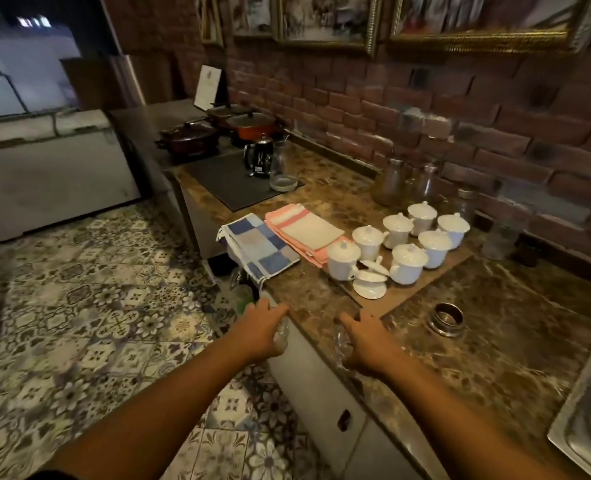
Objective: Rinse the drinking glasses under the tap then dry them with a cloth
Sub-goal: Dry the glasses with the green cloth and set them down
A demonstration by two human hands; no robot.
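Left hand [261, 327] curled round clear glass [282, 336]; right hand [368, 344] curled round second glass [341, 342]. Blue checked cloth [259, 251] beyond left fingertips.

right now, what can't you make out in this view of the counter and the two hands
Head view:
clear drinking glass in the left hand: mostly covered by fingers, blurred.
second clear glass in the right hand: likewise.
steel sink: cut off by the right edge; no tap shows.
glass jars at the back: too blurred for contents.
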